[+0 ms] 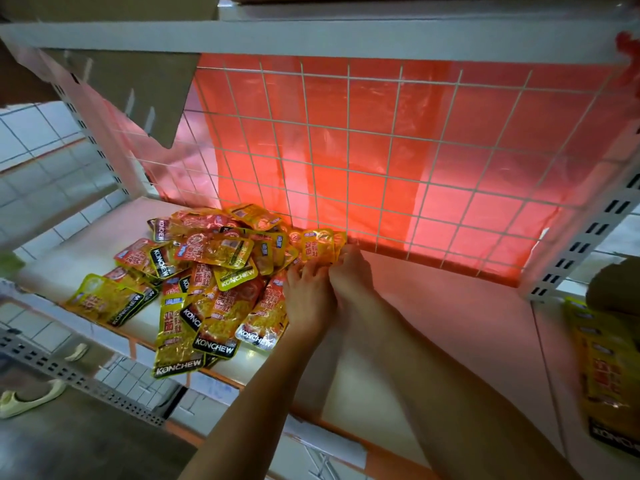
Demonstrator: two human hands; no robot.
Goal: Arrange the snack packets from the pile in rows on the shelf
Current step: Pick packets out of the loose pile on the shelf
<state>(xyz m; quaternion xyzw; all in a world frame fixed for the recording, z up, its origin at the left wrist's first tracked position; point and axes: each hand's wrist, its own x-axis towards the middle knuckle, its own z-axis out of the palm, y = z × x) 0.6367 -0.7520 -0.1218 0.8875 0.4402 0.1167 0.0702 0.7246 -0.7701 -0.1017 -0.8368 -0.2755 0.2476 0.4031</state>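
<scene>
A loose pile of yellow and red KONCHEW snack packets (207, 271) lies on the left half of the white shelf (433, 313). At the pile's right edge, close to the wire grid back, stands a small upright yellow packet (318, 245). My left hand (308, 299) and my right hand (348, 271) rest side by side right below it, fingertips touching its lower edge. Whether the fingers actually pinch it is hard to see.
A white wire grid (381, 150) with red plastic sheeting behind it closes the shelf's back. A perforated upright (585, 237) stands at the right, with more yellow packets (602, 368) on the neighbouring shelf. Tiled floor and a pale sandal (31, 396) show lower left.
</scene>
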